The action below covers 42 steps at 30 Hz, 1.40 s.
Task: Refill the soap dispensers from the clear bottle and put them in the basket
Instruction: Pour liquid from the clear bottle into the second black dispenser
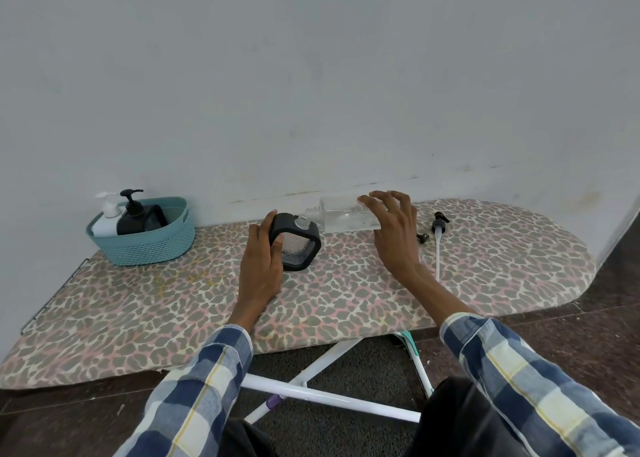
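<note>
My left hand (pixel 260 262) grips a black square soap dispenser (pixel 298 245), tilted on the ironing board with its open neck pointing up and right. The clear bottle (pixel 341 218) lies level, its threaded mouth right at that neck. The fingers of my right hand (pixel 393 229) curl over the bottle's base end; my thumb is hidden. The teal basket (pixel 145 247) at the back left holds a white pump dispenser (pixel 108 218) and a black pump dispenser (pixel 133 218).
A black pump head with a long white tube (pixel 438 238) and a small black cap (pixel 423 237) lie on the leopard-print ironing board (pixel 346 297) to the right of my right hand. A white wall runs along the board's far edge. The board's white legs show below.
</note>
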Each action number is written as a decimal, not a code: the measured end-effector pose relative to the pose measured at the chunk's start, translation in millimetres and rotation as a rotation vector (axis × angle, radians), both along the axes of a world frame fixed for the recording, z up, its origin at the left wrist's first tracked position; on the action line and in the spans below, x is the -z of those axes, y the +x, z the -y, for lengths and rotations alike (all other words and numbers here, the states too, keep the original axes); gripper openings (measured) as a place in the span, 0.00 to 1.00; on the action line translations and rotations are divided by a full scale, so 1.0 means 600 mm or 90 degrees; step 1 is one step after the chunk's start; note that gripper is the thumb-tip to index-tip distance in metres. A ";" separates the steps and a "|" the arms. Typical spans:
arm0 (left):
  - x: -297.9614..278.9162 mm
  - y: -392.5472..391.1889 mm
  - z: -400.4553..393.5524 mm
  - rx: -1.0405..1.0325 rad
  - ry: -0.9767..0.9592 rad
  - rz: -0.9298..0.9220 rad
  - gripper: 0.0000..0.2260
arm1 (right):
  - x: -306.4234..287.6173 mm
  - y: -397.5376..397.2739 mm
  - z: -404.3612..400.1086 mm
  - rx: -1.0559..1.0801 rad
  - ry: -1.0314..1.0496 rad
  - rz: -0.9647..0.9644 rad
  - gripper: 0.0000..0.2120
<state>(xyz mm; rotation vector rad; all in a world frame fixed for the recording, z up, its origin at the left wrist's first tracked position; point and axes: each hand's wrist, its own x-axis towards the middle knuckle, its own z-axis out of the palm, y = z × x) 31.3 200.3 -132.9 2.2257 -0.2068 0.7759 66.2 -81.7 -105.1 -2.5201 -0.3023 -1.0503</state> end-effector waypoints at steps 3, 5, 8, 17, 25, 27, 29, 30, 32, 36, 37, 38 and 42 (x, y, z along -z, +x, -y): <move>0.001 0.000 0.000 -0.002 0.002 0.001 0.22 | -0.006 0.000 0.000 -0.002 -0.004 0.008 0.40; 0.001 0.000 0.000 -0.003 0.002 0.000 0.22 | -0.008 0.000 0.001 -0.002 -0.008 0.011 0.41; 0.000 0.001 0.000 0.001 0.001 0.001 0.22 | -0.009 0.001 0.002 -0.003 -0.013 0.011 0.41; 0.002 0.004 -0.001 0.000 0.004 0.003 0.22 | -0.014 0.003 0.004 -0.005 -0.023 0.016 0.41; 0.003 0.002 -0.001 0.007 -0.005 0.001 0.22 | -0.019 0.003 0.004 -0.001 -0.027 0.029 0.41; 0.002 0.002 -0.001 0.006 -0.005 0.000 0.22 | -0.019 0.003 0.004 -0.002 -0.028 0.029 0.42; 0.002 0.003 -0.001 0.005 -0.005 -0.002 0.22 | -0.020 0.003 0.003 -0.002 -0.029 0.028 0.42; 0.002 0.002 -0.001 0.005 -0.004 -0.003 0.22 | -0.021 0.003 0.003 -0.003 -0.030 0.028 0.42; 0.002 0.002 -0.001 0.005 -0.006 -0.002 0.22 | -0.023 0.002 0.003 -0.004 -0.033 0.027 0.41; 0.003 0.002 -0.001 0.003 -0.005 -0.002 0.22 | -0.026 0.005 0.005 -0.008 -0.037 0.025 0.41; 0.003 0.002 -0.001 0.003 -0.004 -0.002 0.22 | -0.027 0.005 0.005 -0.009 -0.040 0.026 0.41; 0.003 0.002 -0.001 0.002 -0.003 -0.002 0.22 | -0.028 0.006 0.005 -0.010 -0.042 0.026 0.41; 0.003 0.002 -0.001 0.003 -0.007 -0.007 0.23 | -0.032 0.005 0.005 -0.011 -0.046 0.028 0.42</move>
